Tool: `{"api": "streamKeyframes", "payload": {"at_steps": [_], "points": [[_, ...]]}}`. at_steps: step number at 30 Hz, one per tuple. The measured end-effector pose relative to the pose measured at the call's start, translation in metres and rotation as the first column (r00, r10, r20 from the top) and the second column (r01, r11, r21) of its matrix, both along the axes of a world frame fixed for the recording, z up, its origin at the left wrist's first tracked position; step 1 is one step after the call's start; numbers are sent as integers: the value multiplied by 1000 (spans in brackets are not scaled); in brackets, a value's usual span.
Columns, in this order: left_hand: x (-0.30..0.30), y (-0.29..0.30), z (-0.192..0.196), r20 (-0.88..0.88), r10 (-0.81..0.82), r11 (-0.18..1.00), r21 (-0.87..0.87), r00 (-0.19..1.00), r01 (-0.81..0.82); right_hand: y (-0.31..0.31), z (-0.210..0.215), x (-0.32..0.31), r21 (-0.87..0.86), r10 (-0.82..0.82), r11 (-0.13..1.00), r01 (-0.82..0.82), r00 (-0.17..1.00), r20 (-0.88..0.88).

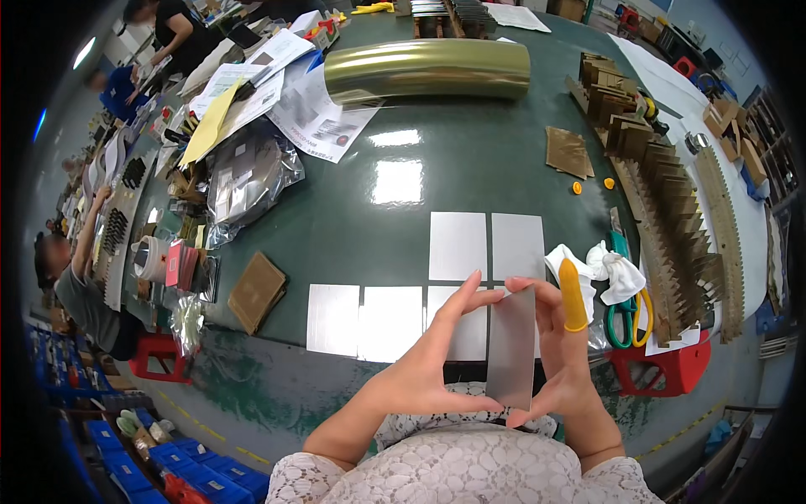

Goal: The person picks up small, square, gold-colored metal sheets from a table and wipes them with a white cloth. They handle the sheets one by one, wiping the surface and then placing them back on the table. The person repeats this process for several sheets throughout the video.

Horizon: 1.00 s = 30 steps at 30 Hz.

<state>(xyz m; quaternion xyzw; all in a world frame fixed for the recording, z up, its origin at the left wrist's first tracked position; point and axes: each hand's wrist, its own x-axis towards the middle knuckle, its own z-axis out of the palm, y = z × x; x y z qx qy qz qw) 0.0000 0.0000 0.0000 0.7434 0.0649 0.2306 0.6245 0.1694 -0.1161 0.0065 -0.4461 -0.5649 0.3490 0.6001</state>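
Observation:
My left hand (pixel 430 357) and my right hand (pixel 568 353) hold a thin grey rectangular plate (pixel 511 351) between them, just in front of my body. Fingertips pinch its far edge and both thumbs press near its near edge; the plate is tilted. A yellow finger cot (pixel 573 294) covers a fingertip of my right hand. Beyond my hands, several pale silver rectangular sheets lie on the green table (pixel 353 227): one sheet (pixel 457 245) in the far row, another (pixel 333 319) at the near left. My left hand partly covers one sheet (pixel 467 336) in the near row.
White cloths (pixel 617 275), green-handled scissors (pixel 620 315) and yellow-handled scissors (pixel 644 315) lie to the right. Toothed racks (pixel 672 244) hold brown plates there. A gold-green roll (pixel 428 70) lies at the back. Brown squares (pixel 258 292) and papers (pixel 323 118) are left. People work farther left.

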Motion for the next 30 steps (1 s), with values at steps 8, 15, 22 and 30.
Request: {"api": "streamKeyframes", "payload": {"at_steps": [8, 15, 22, 30], "points": [[-17, 76, 8, -265, 196, 927, 365, 944, -90, 5, -8, 26, -94, -203, 971, 221, 964, 169], [-15, 137, 28, -533, 343, 755, 646, 774, 111, 0, -22, 39, -118, -287, 936, 332, 913, 291], [-3, 148, 23, -575, 325, 709, 673, 751, 209, 1, -21, 45, -153, -295, 920, 361, 894, 338], [0, 150, 24, -607, 305, 715, 655, 734, 245, 3, -19, 47, -165, -300, 905, 392, 864, 405]]}}
